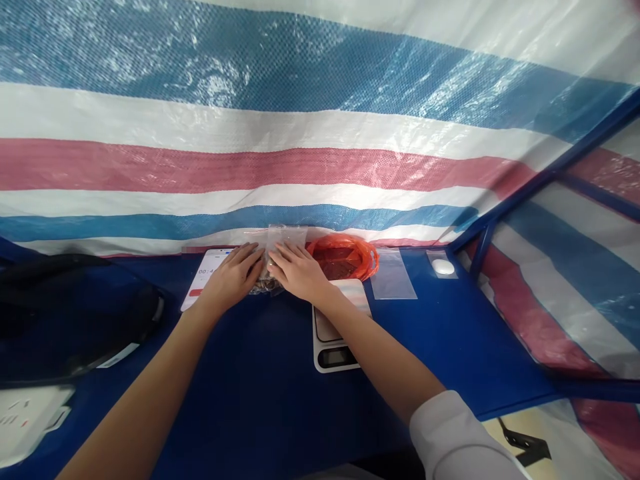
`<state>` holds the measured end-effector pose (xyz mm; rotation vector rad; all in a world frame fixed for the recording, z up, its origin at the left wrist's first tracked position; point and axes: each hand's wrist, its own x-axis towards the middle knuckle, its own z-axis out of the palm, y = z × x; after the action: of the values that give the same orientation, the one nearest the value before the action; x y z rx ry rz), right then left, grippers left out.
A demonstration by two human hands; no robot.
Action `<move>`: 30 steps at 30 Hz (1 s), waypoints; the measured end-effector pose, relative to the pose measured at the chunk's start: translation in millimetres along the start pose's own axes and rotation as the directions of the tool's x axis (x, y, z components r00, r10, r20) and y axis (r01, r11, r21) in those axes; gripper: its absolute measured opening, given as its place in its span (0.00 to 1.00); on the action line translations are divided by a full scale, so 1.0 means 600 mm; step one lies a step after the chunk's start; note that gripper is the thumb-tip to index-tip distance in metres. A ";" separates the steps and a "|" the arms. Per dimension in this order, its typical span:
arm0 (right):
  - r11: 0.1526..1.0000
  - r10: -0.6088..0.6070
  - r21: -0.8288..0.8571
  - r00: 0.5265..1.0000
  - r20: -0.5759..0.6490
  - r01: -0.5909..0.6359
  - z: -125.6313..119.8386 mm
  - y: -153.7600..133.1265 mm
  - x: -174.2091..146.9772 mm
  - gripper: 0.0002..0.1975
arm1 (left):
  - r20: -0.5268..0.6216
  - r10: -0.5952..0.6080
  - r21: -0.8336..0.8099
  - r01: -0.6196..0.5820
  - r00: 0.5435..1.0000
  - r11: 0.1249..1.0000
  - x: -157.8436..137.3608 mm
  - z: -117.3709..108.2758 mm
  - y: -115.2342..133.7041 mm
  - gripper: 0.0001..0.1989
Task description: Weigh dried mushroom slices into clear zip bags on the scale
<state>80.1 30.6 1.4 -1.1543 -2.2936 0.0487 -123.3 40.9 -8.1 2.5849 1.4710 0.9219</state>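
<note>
Both hands reach to the back of the blue table, over clear plastic bags (287, 233) with small brownish pieces (265, 287) at the bottom. My left hand (234, 275) lies on the left side of the bags, fingers stretched forward; its thumb side faces the right hand. On their right side rests my right hand (299, 272), fingers spread over the plastic. Fingertips partly cover the bags, so what lies beneath them is hidden. Under my right forearm stands a white kitchen scale (323, 357). Just beyond it, an open red plastic bag (345, 257) holds something brown.
A phone (197, 280) with a running timer display lies left of my left hand. Right of the red bag are a flat clear bag (393, 277) and a small bag with a white oval item (443, 267). A black bag (75, 313) and white case (30, 420) sit left.
</note>
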 end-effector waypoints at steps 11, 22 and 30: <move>1.000 -0.007 0.010 1.000 0.006 0.007 -0.021 -0.003 -0.001 0.20 | 0.017 0.008 0.035 -0.008 1.000 0.999 0.007 -0.014 0.011 0.23; 1.000 0.023 0.015 0.991 -0.129 -0.021 -0.085 0.042 -0.105 0.17 | -0.091 0.087 0.149 -0.073 0.992 0.986 0.001 -0.015 0.123 0.19; 0.984 0.177 0.025 0.956 -0.232 -0.176 -0.129 0.113 -0.270 0.15 | -0.130 0.086 0.102 -0.073 0.988 0.992 -0.065 0.025 0.209 0.16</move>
<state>244.1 -64.7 -28.5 -1.2887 -1.9804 -0.0148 -33.0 -55.7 -1.1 2.7182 1.4883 1.0801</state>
